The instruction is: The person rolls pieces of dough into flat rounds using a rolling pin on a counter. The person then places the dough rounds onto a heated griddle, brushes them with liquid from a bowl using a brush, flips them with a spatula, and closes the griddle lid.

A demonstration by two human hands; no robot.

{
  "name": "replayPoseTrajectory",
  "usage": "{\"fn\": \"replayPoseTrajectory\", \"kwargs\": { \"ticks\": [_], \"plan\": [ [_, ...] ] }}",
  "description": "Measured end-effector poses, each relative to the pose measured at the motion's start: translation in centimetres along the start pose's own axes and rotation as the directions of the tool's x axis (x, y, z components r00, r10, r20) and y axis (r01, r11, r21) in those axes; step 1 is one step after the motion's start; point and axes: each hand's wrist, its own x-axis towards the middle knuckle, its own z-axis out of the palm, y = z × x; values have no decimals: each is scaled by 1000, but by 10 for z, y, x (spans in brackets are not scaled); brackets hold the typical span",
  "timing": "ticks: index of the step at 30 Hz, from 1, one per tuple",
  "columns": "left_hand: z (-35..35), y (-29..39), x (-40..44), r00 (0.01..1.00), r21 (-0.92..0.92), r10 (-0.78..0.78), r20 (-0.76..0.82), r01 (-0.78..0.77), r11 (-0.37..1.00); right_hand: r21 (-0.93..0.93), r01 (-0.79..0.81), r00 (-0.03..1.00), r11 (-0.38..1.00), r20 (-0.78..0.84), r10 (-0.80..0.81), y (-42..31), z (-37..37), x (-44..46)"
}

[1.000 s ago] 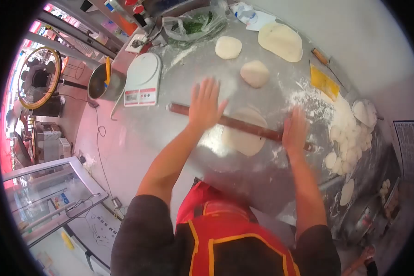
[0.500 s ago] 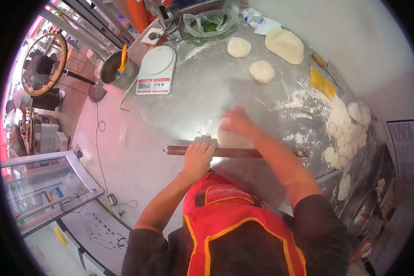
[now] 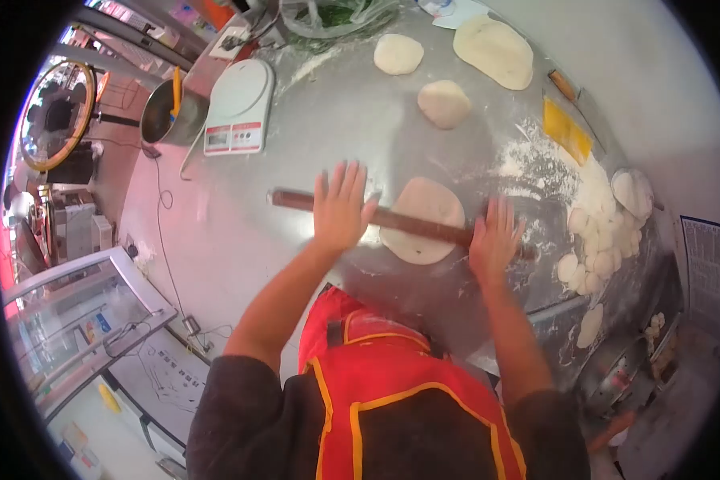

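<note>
Brown rolling pin (image 3: pixel 408 225) is laid across the dough sheet (image 3: pixel 426 248), its ends beyond both edges, pressed by spread left hand (image 3: pixel 342 210) and right hand (image 3: pixel 494 244); bare metal lies beyond.

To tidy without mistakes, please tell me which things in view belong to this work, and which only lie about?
Seem to belong:
rolling pin
flattened dough beneath it
nearby dough round
loose flour

Seem just lying about:
kitchen scale
bag of greens
</note>
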Motion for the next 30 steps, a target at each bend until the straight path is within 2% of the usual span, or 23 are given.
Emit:
{"fn": "replayPoseTrajectory", "kwargs": {
  "ticks": [2, 5, 7, 9, 10, 12, 13, 15, 17, 19, 20, 21, 22, 24, 26, 29, 30],
  "plan": [
    [-12, 1, 63, 997, 26, 24, -69, -22, 999, -29, 9, 990, 1000, -138, -13, 14, 13, 58],
    [-7, -8, 138, 963, 36, 78, -257, -71, 997, 3, -65, 973, 998, -223, 64, 19, 7, 124],
    [-10, -7, 118, 978, 19, 59, -202, -56, 998, 78, -4, 979, 997, -202, 19, 20, 14, 101],
    [-2, -9, 57, 985, -29, 71, -156, -76, 997, 134, 37, 989, 990, -144, -18, 16, 20, 38],
    [-3, -10, 15, 997, -75, 53, -57, -57, 996, 154, 53, 995, 987, -97, -38, 8, 16, -8],
    [-2, -10, -63, 984, -158, 97, -151, -120, 980, 218, 107, 992, 970, -83, -91, -10, -9, -79],
    [-20, -7, -73, 975, -83, 146, -167, -162, 983, 275, 82, 996, 958, -53, -70, -11, -9, -71],
    [-10, -25, -61, 964, -156, 226, -139, -246, 956, 380, 11, 999, 925, 43, -29, -5, -2, -49],
    [-16, -31, -44, 941, -198, 297, -164, -327, 924, 594, -19, 999, 804, -21, 39, -16, 13, 26],
    [-44, -20, -58, 964, -204, 261, -58, -267, 942, 629, -261, 929, 732, 370, 12, -42, 16, 85],
    [-52, -17, -67, 971, -201, 240, -1, -236, 951, 594, -180, 917, 784, 390, -84, -55, 25, 101],
    [-53, -15, -80, 977, -198, 214, -9, -212, 957, 561, -94, 892, 823, 414, -180, -71, 34, 106],
    [-53, -12, -95, 983, -197, 185, -14, -184, 963, 593, 49, 882, 804, 352, -313, -97, 36, 102],
    [-52, -8, -115, 991, -203, 135, 3, -132, 970, 631, 327, 795, 703, 218, -566, -142, 38, 93],
    [-51, -7, -129, 994, -217, 102, 49, -89, 972, 637, 133, 875, 759, 285, -392, -150, 43, 94],
    [-53, -11, -125, 992, -176, 103, -71, -114, 978, 574, -172, 923, 801, 378, -72, -108, 25, 73],
    [-49, -12, -121, 991, -154, 96, -93, -110, 982, 539, -198, 920, 818, 391, -35, -86, 9, 54]
  ]
}}
